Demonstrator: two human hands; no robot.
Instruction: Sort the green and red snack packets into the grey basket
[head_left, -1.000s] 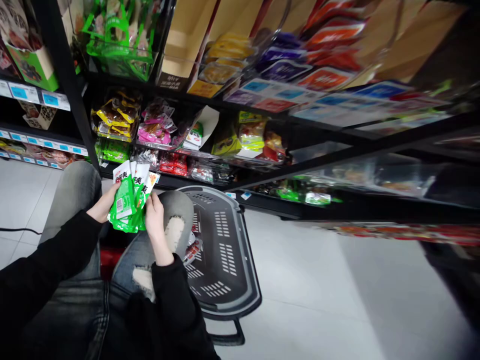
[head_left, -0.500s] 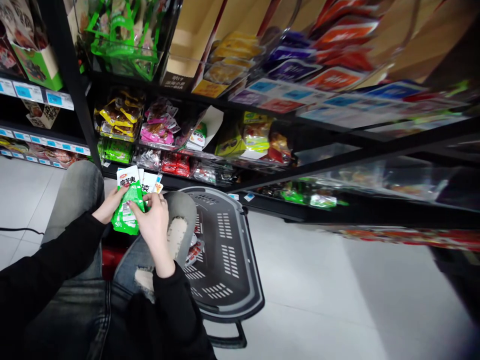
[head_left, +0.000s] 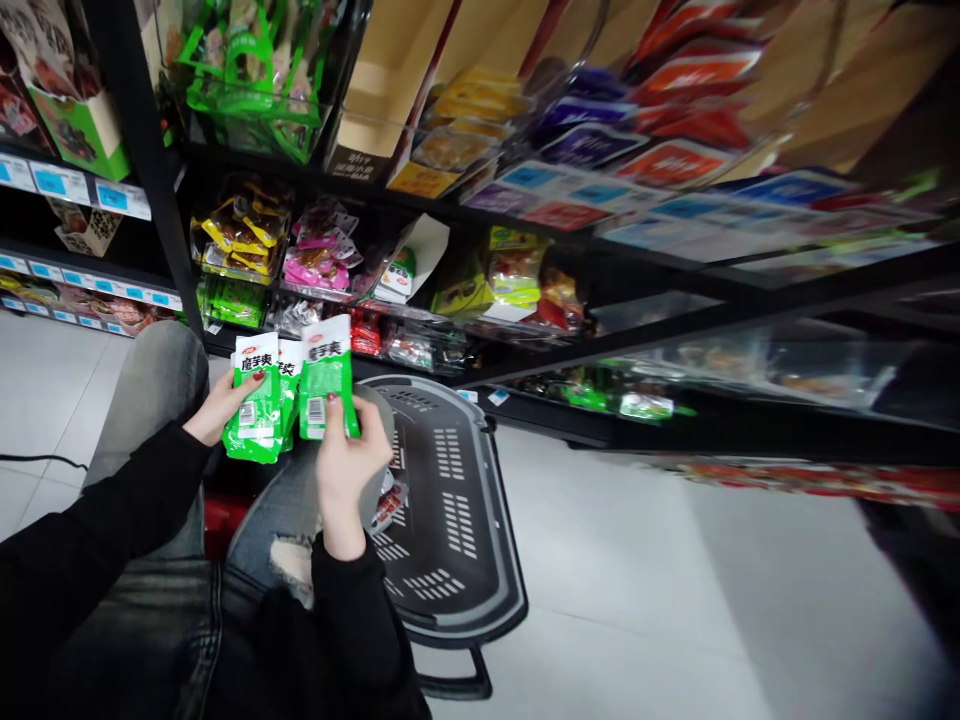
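Observation:
Over my lap, my left hand [head_left: 217,405] grips several green-and-white snack packets [head_left: 257,400] with black lettering, fanned a little. The thumb lies on the front packet and the fingers are hidden behind. My right hand [head_left: 352,450] pinches one similar snack packet [head_left: 325,375] by its lower edge, thumb in front, holding it upright just right of the others. Beside my right knee stands a dark grey shopping basket [head_left: 427,480] with slotted sides. A small reddish package [head_left: 388,505] lies in it, partly hidden by my leg.
Black shelving [head_left: 540,365] runs ahead with bins of bagged snacks. A bin [head_left: 409,265] on a low shelf holds a similar green-and-white packet. Yellow packs [head_left: 244,230] and pink packs [head_left: 322,250] sit left of it. The basket's handle [head_left: 457,685] hangs towards me over pale floor tiles [head_left: 637,580].
My right hand has drawn one packet away from the bunch, moving right and turning it upright. The left hand stays nearly in place with the remaining packets.

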